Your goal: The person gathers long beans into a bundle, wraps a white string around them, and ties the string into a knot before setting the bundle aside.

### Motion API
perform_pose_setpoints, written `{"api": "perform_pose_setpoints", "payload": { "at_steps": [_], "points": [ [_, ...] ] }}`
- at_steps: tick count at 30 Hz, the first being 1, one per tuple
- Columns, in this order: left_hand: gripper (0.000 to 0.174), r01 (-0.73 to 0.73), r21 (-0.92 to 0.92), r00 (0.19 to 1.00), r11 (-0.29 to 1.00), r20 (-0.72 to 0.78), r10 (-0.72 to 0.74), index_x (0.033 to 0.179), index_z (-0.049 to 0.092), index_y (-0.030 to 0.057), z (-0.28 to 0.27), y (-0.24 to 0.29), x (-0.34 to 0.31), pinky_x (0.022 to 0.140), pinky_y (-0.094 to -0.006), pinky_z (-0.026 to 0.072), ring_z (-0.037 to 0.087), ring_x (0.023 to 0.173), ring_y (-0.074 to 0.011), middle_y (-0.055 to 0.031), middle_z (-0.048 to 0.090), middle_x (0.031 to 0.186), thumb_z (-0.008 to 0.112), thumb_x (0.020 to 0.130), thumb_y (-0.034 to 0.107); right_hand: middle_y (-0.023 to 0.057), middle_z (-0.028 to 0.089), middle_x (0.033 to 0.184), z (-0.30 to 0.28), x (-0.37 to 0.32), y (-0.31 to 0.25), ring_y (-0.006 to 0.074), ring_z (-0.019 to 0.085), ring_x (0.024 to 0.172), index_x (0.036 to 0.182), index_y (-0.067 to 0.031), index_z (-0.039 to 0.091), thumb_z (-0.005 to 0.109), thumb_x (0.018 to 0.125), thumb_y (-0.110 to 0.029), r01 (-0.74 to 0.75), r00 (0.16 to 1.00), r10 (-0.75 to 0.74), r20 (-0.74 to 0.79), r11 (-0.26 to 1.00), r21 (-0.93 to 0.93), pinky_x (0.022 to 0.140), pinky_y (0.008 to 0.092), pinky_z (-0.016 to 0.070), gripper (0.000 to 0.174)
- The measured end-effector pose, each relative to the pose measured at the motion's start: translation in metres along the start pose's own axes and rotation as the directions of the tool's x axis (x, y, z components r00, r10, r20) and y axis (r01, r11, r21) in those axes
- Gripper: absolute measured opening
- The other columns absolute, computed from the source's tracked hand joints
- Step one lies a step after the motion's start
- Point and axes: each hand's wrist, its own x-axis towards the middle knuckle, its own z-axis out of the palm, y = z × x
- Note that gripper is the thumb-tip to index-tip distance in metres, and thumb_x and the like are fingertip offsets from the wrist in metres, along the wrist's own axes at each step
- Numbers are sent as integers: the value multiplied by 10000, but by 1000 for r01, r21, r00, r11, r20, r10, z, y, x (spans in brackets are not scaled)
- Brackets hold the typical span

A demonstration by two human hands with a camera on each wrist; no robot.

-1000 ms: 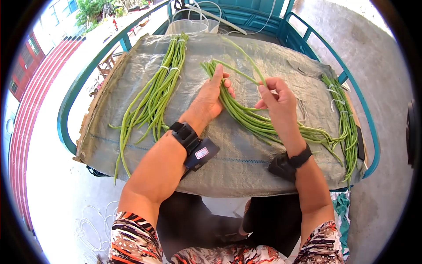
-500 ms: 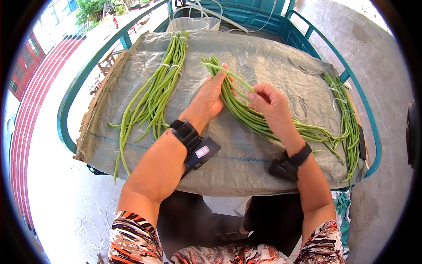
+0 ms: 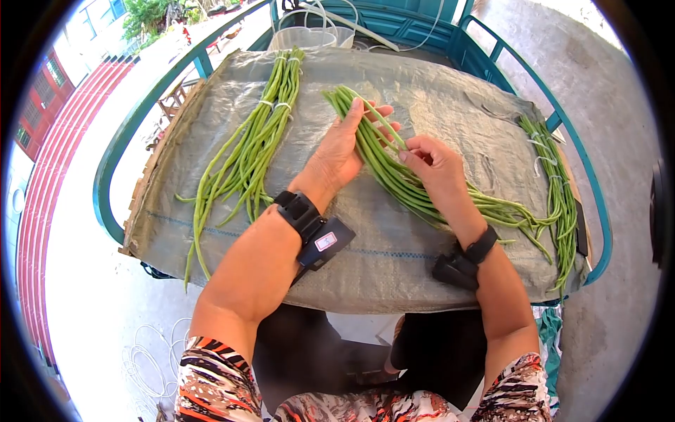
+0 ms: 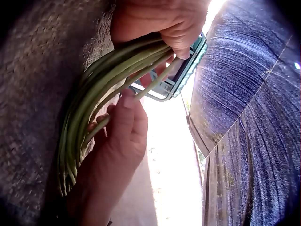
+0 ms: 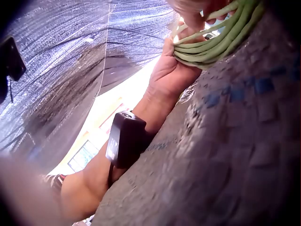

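A loose bunch of long green beans [image 3: 397, 179] curves across the woven sheet toward the right. My left hand [image 3: 339, 149] holds it near its upper end, thumb over the beans and the other fingers spread behind them. With thumb and fingertips, my right hand [image 3: 439, 167] pinches a single bean lying along the bunch's upper side. In the left wrist view, that bean runs from the right hand [image 4: 123, 125] up to the left hand [image 4: 157, 21]. The right wrist view shows the beans [image 5: 207, 49] crossing the left palm.
A tied bundle of long beans [image 3: 256, 148] lies at left, and another tied bundle [image 3: 559, 204] at the right edge. The woven sheet [image 3: 337, 225] covers a board between teal rails [image 3: 102, 176]. Clear plastic containers [image 3: 302, 39] stand behind it.
My right hand has brought a bean, earlier held up apart from the bunch, down and leftward alongside the bunch. The left hand's fingers have spread around the bean's upper end.
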Motion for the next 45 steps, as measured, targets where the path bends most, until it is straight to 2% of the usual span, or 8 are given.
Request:
{"api": "perform_pose_setpoints", "payload": {
  "at_steps": [8, 14, 17, 20, 27, 29, 35, 45],
  "points": [
    [281, 27, -14, 999, 1000, 19, -26, 1043, 507, 82, -6, -1, 1, 798, -406, 514, 586, 866, -239, -48, 573, 900, 547, 940, 341, 89, 597, 833, -6, -2, -12, 248, 607, 772, 995, -105, 658, 662, 829, -227, 119, 985, -62, 161, 922, -369, 692, 345, 481, 207],
    [244, 1, -37, 997, 999, 82, 2, 960, 503, 91, -6, -1, 3, 790, -391, 513, 583, 857, -240, -45, 566, 868, 549, 940, 329, 156, 606, 976, 2, 3, -8, 274, 612, 898, 1179, -6, 542, 677, 818, -331, 204, 978, -209, -7, 960, -193, 792, 340, 485, 504],
    [234, -21, -64, 993, 998, 117, 29, 951, 504, 94, 1, 0, 0, 810, -390, 515, 586, 875, -236, -47, 571, 880, 543, 943, 325, 195, 610, 1042, 5, 6, -8, 298, 613, 953, 1292, 8, 420, 713, 771, -394, -105, 979, 75, 189, 982, 155, 828, 352, 477, 720],
    [223, -52, -81, 990, 995, 128, 62, 950, 506, 102, 4, -1, 1, 849, -397, 513, 582, 909, -227, -49, 575, 902, 541, 943, 322, 212, 606, 1079, 7, 7, -16, 325, 607, 983, 1337, -17, 359, 744, 721, -422, -59, 964, 57, 261, 998, 0, 846, 374, 470, 832],
    [222, -27, -112, 996, 993, 86, 37, 980, 512, 92, 12, -1, -1, 895, -415, 496, 566, 956, -232, -72, 575, 959, 520, 955, 313, 145, 598, 1019, 12, 5, -13, 208, 584, 942, 1309, -14, 388, 748, 755, -235, -48, 972, 64, 226, 996, -75, 818, 325, 457, 697],
    [281, -24, -36, 997, 999, 71, 27, 990, 511, 78, 15, 0, -2, 894, -425, 491, 564, 962, -248, -89, 574, 972, 504, 959, 357, 173, 611, 1021, 12, 5, -10, 265, 606, 937, 1284, -7, 411, 723, 749, -256, -79, 964, 75, 256, 997, 4, 813, 348, 460, 668],
    [590, -15, -111, 1000, 994, 16, 17, 1061, 477, 41, 21, 7, -3, 919, -486, 446, 548, 993, -328, -191, 567, 1081, 274, 956, 585, 164, 615, 973, 11, 5, -12, 230, 604, 896, 1210, 7, 472, 685, 782, -225, -162, 953, 132, 272, 983, 92, 789, 333, 456, 532],
    [657, -81, -29, 996, 996, 45, 82, 1174, 471, 38, 21, 6, -3, 971, -485, 407, 533, 1073, -347, -210, 545, 1184, 113, 974, 552, 20, 552, 843, 10, 4, -8, 104, 501, 760, 1114, 2, 541, 644, 837, -193, -180, 960, 88, 265, 922, 344, 681, 252, 415, 354]
  ]
}}
